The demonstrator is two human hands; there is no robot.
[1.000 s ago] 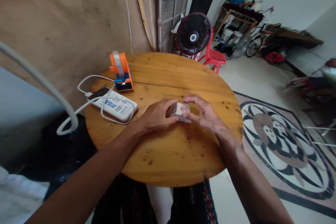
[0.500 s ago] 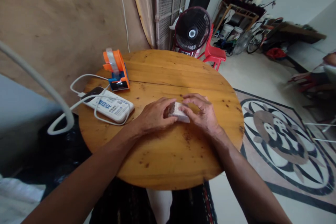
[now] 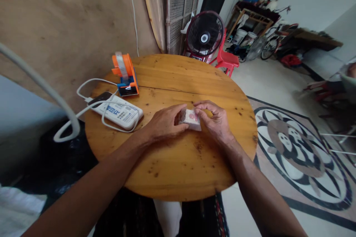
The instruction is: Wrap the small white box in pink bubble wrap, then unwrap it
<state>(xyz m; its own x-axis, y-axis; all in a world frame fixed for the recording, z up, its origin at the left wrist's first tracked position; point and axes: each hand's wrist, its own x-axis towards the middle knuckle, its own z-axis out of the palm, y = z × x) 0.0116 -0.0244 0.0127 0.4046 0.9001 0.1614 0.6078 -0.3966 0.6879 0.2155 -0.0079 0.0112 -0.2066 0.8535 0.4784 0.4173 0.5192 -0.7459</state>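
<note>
A small whitish box (image 3: 191,117) with a reddish mark on top is on the round wooden table (image 3: 172,170), between my two hands. My left hand (image 3: 168,121) wraps round its left end, thumb on the near side and fingers on the far side. My right hand (image 3: 214,119) is at the box's right end, with thumb and forefinger pinched together at its upper right edge.
An orange and blue tape dispenser (image 3: 129,76) and a white power bank (image 3: 119,113) with a looped white cable are at the table's left. Beyond stand a fan (image 3: 205,33) and a red chair (image 3: 228,58). A person is at the far right.
My right thumb has moved off the top of the box towards its right edge, so the reddish mark now shows. The view has shifted slightly.
</note>
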